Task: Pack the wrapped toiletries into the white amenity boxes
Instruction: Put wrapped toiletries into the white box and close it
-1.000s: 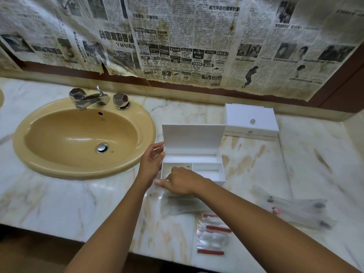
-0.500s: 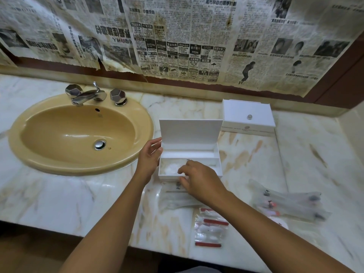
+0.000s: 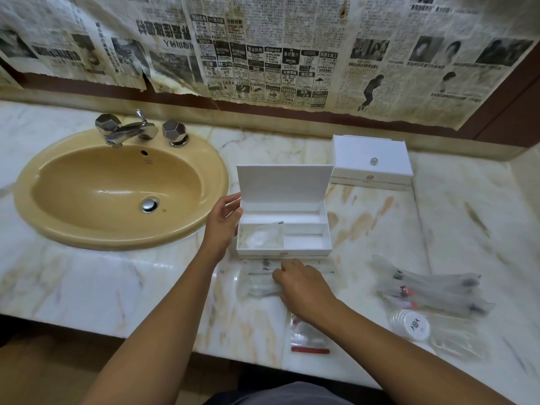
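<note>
In the head view, at frame centre, a clear packet (image 3: 263,236) is now seen lying in the left compartment of the open amenity box (image 3: 285,252), where half a second earlier the right hand (image 3: 304,287) was placing it; one item is judged packed. That hand has been drawn back below the box and is laid on the clear wrapped packets (image 3: 257,283), fingers curled onto them; a firm grip cannot be confirmed. The left hand (image 3: 223,222) is kept loosely open, fingertips touching the box's left wall. A closed amenity box (image 3: 371,159) is seen at upper right.
</note>
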Motion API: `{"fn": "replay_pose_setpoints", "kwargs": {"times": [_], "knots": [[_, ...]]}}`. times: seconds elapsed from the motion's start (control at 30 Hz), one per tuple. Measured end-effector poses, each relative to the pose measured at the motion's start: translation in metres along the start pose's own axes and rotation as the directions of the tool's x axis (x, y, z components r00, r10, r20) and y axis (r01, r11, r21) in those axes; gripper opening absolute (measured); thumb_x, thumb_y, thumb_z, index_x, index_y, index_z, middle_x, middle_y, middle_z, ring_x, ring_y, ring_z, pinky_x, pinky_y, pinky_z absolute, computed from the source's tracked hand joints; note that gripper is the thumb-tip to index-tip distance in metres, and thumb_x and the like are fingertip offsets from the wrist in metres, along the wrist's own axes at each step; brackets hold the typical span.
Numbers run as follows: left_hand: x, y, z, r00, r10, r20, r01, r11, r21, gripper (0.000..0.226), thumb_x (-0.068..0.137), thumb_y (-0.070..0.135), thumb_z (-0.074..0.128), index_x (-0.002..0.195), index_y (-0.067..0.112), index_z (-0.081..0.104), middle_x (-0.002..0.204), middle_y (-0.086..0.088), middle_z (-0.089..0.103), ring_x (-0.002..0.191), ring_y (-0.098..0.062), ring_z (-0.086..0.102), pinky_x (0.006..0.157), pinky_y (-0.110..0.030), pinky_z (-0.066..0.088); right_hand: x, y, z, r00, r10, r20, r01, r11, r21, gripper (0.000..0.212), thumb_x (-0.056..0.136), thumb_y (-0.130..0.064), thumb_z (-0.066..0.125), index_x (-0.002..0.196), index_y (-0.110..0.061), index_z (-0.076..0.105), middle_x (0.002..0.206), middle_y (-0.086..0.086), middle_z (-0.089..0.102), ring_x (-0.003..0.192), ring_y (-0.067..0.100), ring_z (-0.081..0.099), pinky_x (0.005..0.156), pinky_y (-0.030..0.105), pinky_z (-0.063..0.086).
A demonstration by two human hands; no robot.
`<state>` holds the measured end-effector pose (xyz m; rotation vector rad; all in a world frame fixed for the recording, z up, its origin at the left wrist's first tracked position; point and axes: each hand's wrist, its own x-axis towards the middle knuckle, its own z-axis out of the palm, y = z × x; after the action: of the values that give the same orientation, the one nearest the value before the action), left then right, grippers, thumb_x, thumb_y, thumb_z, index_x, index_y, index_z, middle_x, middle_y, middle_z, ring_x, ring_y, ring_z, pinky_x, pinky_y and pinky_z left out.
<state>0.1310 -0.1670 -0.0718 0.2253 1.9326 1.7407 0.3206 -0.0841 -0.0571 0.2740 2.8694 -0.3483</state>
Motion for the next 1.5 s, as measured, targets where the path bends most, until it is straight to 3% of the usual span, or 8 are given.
{"fn": "replay_pose_setpoints", "kwargs": {"times": [0.13, 0.33, 0.57, 0.97, 1.1, 1.17, 1.27, 1.5], "knots": [[-0.002, 0.001, 0.001, 1.0, 0.006, 0.008, -0.006, 1.0, 0.008, 0.026, 0.097, 0.014, 0.055, 0.118, 0.028, 0.059, 0.109, 0.018, 0.06, 0.093, 0.01, 0.056, 0.076, -0.029, 0.047, -0.001, -0.003, -0.008, 1.0, 0.009, -0.024, -0.008, 1.0, 0.03, 0.025, 0.09, -0.019, 0.053, 0.112, -0.011, 0.06, 0.109, 0.007, 0.057, 0.1, 0.027, 0.053, 0.073, 0.033, 0.038], [-0.002, 0.001, 0.002, 1.0, 0.011, -0.001, -0.011, 1.0, 0.012, 0.026, 0.097, 0.014, 0.056, 0.118, 0.028, 0.059, 0.108, 0.017, 0.06, 0.089, 0.013, 0.057, 0.076, -0.029, 0.046, 0.016, -0.009, -0.027, 0.899, -0.011, -0.438, 0.048, 0.996, 0.074, 0.026, 0.084, -0.034, 0.057, 0.091, -0.011, 0.066, 0.084, 0.003, 0.061, 0.075, 0.023, 0.056, 0.062, 0.034, 0.047], [-0.002, 0.001, 0.002, 0.999, 0.036, -0.003, -0.036, 0.999, 0.009, 0.026, 0.096, 0.009, 0.055, 0.116, 0.026, 0.059, 0.106, 0.016, 0.061, 0.078, 0.019, 0.058, 0.071, -0.031, 0.045, 0.055, -0.016, -0.041, 0.98, 0.001, -0.198, -0.019, 0.996, -0.089, 0.076, 0.09, -0.068, 0.034, 0.125, -0.003, 0.052, 0.112, 0.012, 0.06, 0.111, 0.028, 0.053, 0.117, 0.046, 0.014], [-0.001, 0.0, -0.001, 1.0, 0.013, 0.015, -0.013, 1.0, -0.009, 0.025, 0.096, 0.014, 0.057, 0.115, 0.031, 0.06, 0.11, 0.014, 0.061, 0.089, 0.013, 0.057, 0.077, -0.032, 0.047, 0.062, -0.009, -0.023, 1.0, 0.006, 0.015, -0.005, 0.995, -0.101, 0.09, 0.085, -0.077, 0.024, 0.134, -0.004, 0.045, 0.132, 0.017, 0.053, 0.131, 0.027, 0.04, 0.118, 0.049, -0.003], [-0.001, 0.0, 0.0, 1.0, 0.015, 0.018, -0.014, 1.0, -0.022, 0.025, 0.096, 0.013, 0.056, 0.116, 0.028, 0.06, 0.108, 0.015, 0.061, 0.083, 0.017, 0.059, 0.075, -0.03, 0.047, 0.057, -0.009, -0.029, 0.999, 0.006, -0.052, -0.006, 1.0, 0.005, 0.071, 0.091, -0.066, 0.032, 0.126, -0.008, 0.053, 0.125, 0.014, 0.057, 0.125, 0.026, 0.046, 0.119, 0.049, 0.003], [0.0, 0.0, 0.0, 1.0, 0.006, 0.017, -0.005, 1.0, -0.027, 0.025, 0.096, 0.013, 0.056, 0.116, 0.029, 0.06, 0.108, 0.015, 0.061, 0.086, 0.013, 0.058, 0.076, -0.03, 0.048, 0.048, -0.008, -0.032, 0.98, -0.043, -0.197, 0.047, 0.999, 0.015, 0.048, 0.092, -0.049, 0.05, 0.115, -0.009, 0.062, 0.113, 0.011, 0.062, 0.111, 0.028, 0.054, 0.114, 0.049, 0.022], [0.0, 0.0, 0.0, 1.0, 0.002, 0.014, -0.001, 1.0, -0.023, 0.025, 0.096, 0.014, 0.056, 0.115, 0.031, 0.06, 0.11, 0.014, 0.06, 0.092, 0.008, 0.056, 0.078, -0.031, 0.047, 0.031, -0.008, -0.031, 0.932, -0.097, -0.349, 0.118, 0.992, 0.038, 0.015, 0.079, -0.025, 0.069, 0.085, -0.011, 0.068, 0.081, 0.006, 0.062, 0.075, 0.028, 0.058, 0.072, 0.038, 0.047], [0.001, -0.001, 0.001, 1.0, -0.007, 0.002, 0.007, 1.0, -0.022, 0.025, 0.096, 0.015, 0.057, 0.112, 0.033, 0.061, 0.114, 0.01, 0.06, 0.1, -0.002, 0.057, 0.079, -0.035, 0.048, 0.002, -0.006, -0.019, 0.999, -0.028, 0.024, 0.03, 0.996, -0.081, 0.018, 0.076, -0.006, 0.065, 0.093, -0.008, 0.067, 0.09, 0.01, 0.062, 0.08, 0.028, 0.059, 0.06, 0.029, 0.031]]}}
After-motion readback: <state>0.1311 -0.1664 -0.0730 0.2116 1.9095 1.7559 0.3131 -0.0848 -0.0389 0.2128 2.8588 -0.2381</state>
